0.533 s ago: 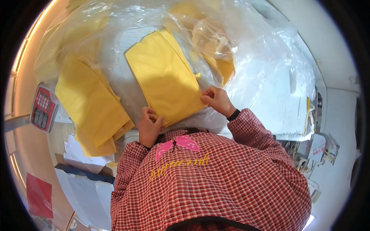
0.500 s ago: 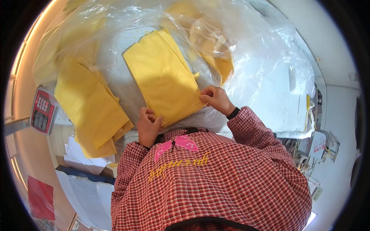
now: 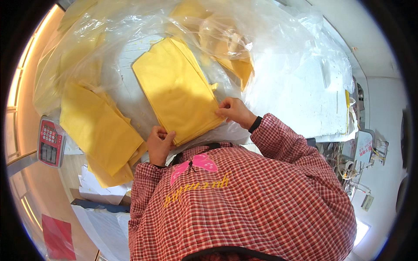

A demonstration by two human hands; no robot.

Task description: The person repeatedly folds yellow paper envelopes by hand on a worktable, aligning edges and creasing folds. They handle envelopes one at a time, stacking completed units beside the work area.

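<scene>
A stack of yellow cut fabric pieces point(image 3: 178, 87) lies at a slant on the table in front of me, its near edge close to my body. My left hand point(image 3: 159, 143) is closed at the near left corner, thumb and fingers pinching the cloth. At the near right corner, my right hand point(image 3: 237, 112) pinches the fabric edge between thumb and fingertips. How many layers each hand grips cannot be made out. A second yellow fabric pile point(image 3: 98, 130) lies to the left, its near end overhanging the table edge.
Clear plastic sheeting point(image 3: 287, 26) covers the far side, with more yellow cloth point(image 3: 239, 69) beneath it. A red-and-grey calculator-like keypad device point(image 3: 51, 141) stands at far left. White papers point(image 3: 98, 191) lie below the left pile. The white tabletop point(image 3: 296, 104) extends right.
The view has shifted slightly, so the stack and both hands appear a little further left. Both hands keep their pinch on the stack's near corners.
</scene>
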